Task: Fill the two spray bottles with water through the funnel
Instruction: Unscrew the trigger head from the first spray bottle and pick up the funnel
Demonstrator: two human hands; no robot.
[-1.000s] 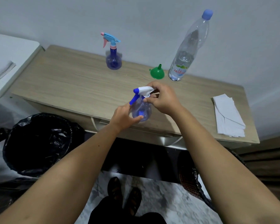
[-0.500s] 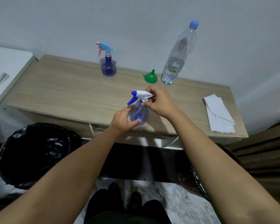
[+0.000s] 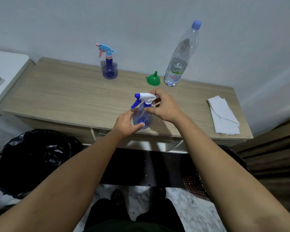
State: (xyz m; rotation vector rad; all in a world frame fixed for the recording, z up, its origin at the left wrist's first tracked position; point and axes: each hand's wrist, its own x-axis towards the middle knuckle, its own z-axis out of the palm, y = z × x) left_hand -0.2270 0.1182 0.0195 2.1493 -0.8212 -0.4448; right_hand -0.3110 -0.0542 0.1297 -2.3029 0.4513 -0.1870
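Blue and clear, the near spray bottle (image 3: 142, 117) stands at the front edge of the counter (image 3: 65, 96). The left hand (image 3: 126, 123) still wraps its round body in a firm grip. The right hand (image 3: 164, 104) still pinches the white sprayer top. Nothing has moved since a moment ago. Farther back stand the other spray bottle (image 3: 109, 68), the green funnel (image 3: 153, 79) lying wide end down, and the water bottle (image 3: 180, 61). Folded paper (image 3: 223, 114) lies at the right.
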